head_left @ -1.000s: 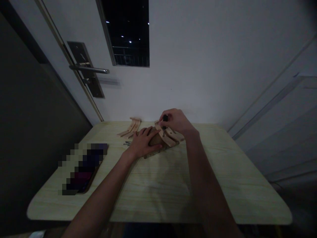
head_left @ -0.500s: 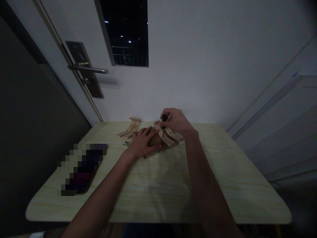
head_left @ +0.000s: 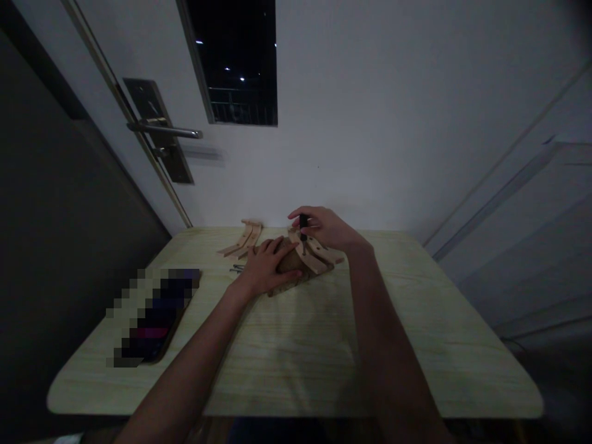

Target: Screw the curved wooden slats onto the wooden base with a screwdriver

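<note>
My left hand (head_left: 267,266) lies flat with fingers spread on a brown board (head_left: 289,285), pressing it against the table. Curved light wooden pieces (head_left: 314,264) rest on the right part of that board, with dark holes in them. Between the thumb and fingers of my right hand (head_left: 326,227) is the black handle of a screwdriver (head_left: 303,227), held upright. Its tip points down at the nearer curved piece; whether it sits on a screw head is too small to tell. Several screws (head_left: 237,268) lie just left of my left hand.
Two more curved wooden pieces (head_left: 245,240) lie at the back left of the table (head_left: 287,357). A phone (head_left: 161,317), partly pixelated, is at the left. Behind the table stands a white door with a metal handle (head_left: 166,129) and a dark window.
My right hand has shifted slightly and its fingers have loosened and straightened around the screwdriver, which now stands more upright. My left hand and the board have stayed put.
</note>
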